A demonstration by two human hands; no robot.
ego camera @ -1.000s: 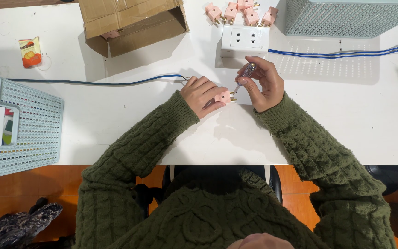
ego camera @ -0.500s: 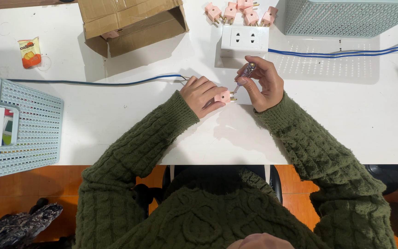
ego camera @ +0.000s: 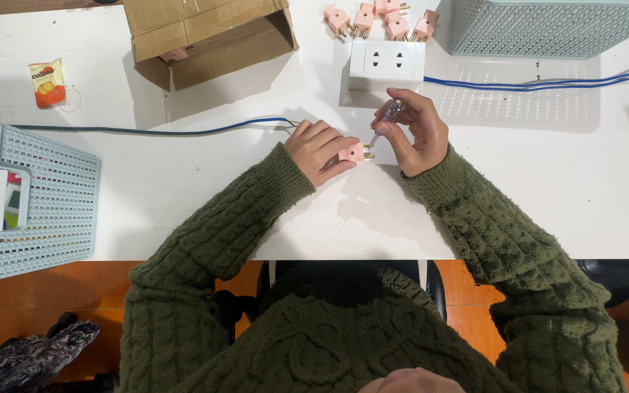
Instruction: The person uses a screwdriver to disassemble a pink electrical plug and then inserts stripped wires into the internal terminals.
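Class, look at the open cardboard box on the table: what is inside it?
Inside the cardboard box one pink plug shows near the opening. The folded flap covers the rest.

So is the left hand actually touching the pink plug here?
Touching. The head view shows the left hand with its fingers wrapped around the pink plug, no gap visible.

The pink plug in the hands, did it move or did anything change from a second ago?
Nothing visibly changed. The left hand still holds the pink plug on the white table, and the right hand still holds the small screwdriver with its tip at the plug. The blue cable, white socket block and cardboard box lie as before.
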